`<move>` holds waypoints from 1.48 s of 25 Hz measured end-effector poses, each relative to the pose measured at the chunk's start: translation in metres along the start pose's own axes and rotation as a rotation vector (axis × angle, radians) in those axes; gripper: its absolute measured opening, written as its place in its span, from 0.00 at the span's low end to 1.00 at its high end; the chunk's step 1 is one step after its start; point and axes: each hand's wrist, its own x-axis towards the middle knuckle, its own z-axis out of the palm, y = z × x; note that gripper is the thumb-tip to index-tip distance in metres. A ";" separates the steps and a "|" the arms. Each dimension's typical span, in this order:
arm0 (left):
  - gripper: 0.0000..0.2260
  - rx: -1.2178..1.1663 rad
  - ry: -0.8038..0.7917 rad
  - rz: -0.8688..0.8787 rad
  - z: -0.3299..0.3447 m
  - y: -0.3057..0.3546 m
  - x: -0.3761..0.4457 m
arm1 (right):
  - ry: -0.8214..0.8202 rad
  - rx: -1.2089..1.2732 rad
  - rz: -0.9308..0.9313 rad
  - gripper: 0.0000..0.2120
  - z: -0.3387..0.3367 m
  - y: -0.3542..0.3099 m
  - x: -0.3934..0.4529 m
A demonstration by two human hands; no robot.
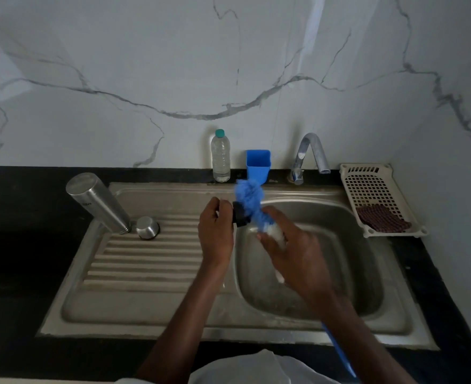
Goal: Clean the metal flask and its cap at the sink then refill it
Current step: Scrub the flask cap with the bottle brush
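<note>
Left hand [215,231] grips black cap [239,216], right hand [292,250] grasps brush [249,196], scrubbing; flask [97,202] upside-down on left drainboard, refill pending.

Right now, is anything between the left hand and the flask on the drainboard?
Only the small steel cup sits beside the flask, near its base. The left hand already holds a black cap, so it isn't free.
</note>
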 end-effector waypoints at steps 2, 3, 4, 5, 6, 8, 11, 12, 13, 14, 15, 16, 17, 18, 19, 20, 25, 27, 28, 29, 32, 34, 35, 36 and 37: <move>0.13 0.012 -0.005 0.089 0.000 0.010 0.001 | 0.010 0.003 0.026 0.23 -0.003 0.004 0.014; 0.14 0.021 0.008 0.092 -0.001 0.013 0.009 | 0.018 0.050 0.031 0.23 -0.001 0.004 0.014; 0.15 -0.001 0.011 0.077 -0.003 0.015 0.018 | 0.041 0.140 0.038 0.22 0.003 0.002 0.010; 0.15 -0.010 -0.014 0.060 -0.005 0.016 0.026 | 0.069 0.248 0.056 0.20 0.005 -0.001 0.006; 0.15 -0.001 -0.051 0.060 -0.007 0.013 0.031 | 0.078 0.322 0.072 0.19 0.003 -0.004 0.005; 0.18 0.051 -0.077 0.085 -0.009 0.007 0.028 | 0.004 0.279 0.044 0.20 -0.011 -0.009 0.013; 0.21 0.068 0.052 0.116 -0.014 0.000 0.021 | -0.121 -0.023 -0.029 0.22 -0.028 -0.016 0.017; 0.21 0.072 0.048 0.137 -0.016 0.001 0.021 | -0.124 -0.038 -0.065 0.22 -0.027 -0.016 0.015; 0.21 0.061 0.019 0.136 -0.017 0.002 0.021 | -0.129 -0.038 -0.086 0.22 -0.025 -0.017 0.013; 0.21 0.030 -0.015 0.108 -0.017 0.003 0.021 | -0.129 -0.022 -0.087 0.22 -0.024 -0.018 0.012; 0.22 -0.012 -0.036 0.044 -0.017 0.005 0.021 | -0.124 0.025 -0.051 0.22 -0.025 -0.020 0.013; 0.21 -0.063 -0.044 -0.057 -0.016 0.006 0.018 | -0.132 0.065 -0.019 0.21 -0.028 -0.019 0.015; 0.19 -0.122 -0.046 -0.178 -0.014 0.009 0.015 | -0.151 0.062 -0.027 0.21 -0.031 -0.020 0.016; 0.16 -0.195 -0.045 -0.288 -0.012 0.011 0.012 | -0.166 0.014 -0.086 0.21 -0.031 -0.021 0.015; 0.14 -0.252 -0.044 -0.364 -0.012 0.014 0.009 | -0.191 -0.035 -0.133 0.21 -0.028 -0.023 0.011; 0.13 -0.283 -0.055 -0.400 -0.011 0.015 0.008 | -0.187 -0.053 -0.152 0.21 -0.024 -0.023 0.005; 0.17 -0.487 -0.116 -0.563 0.000 0.020 0.001 | 0.091 -0.003 -0.053 0.21 -0.006 -0.015 0.000; 0.17 -0.601 -0.119 -0.633 0.002 0.019 -0.003 | 0.136 0.019 -0.060 0.21 -0.008 -0.014 0.001; 0.17 -0.666 -0.121 -0.671 0.002 0.020 -0.004 | 0.123 -0.004 -0.106 0.21 -0.008 -0.013 -0.001; 0.17 -0.728 -0.119 -0.700 0.001 0.021 -0.005 | 0.094 -0.035 -0.155 0.21 -0.009 -0.010 -0.004; 0.18 -0.751 -0.129 -0.720 0.003 0.024 -0.005 | 0.078 -0.062 -0.123 0.22 -0.012 -0.006 -0.009; 0.19 -0.751 -0.120 -0.727 0.009 0.028 -0.009 | 0.112 -0.109 -0.160 0.22 -0.011 -0.010 -0.007; 0.19 -0.765 -0.097 -0.731 0.010 0.030 -0.011 | 0.123 -0.144 -0.207 0.23 -0.011 -0.009 -0.005; 0.19 -0.765 -0.076 -0.725 0.011 0.031 -0.011 | 0.125 -0.154 -0.221 0.24 -0.012 -0.008 -0.004; 0.19 -0.746 -0.071 -0.711 0.010 0.034 -0.011 | 0.131 -0.143 -0.195 0.25 -0.013 -0.007 -0.005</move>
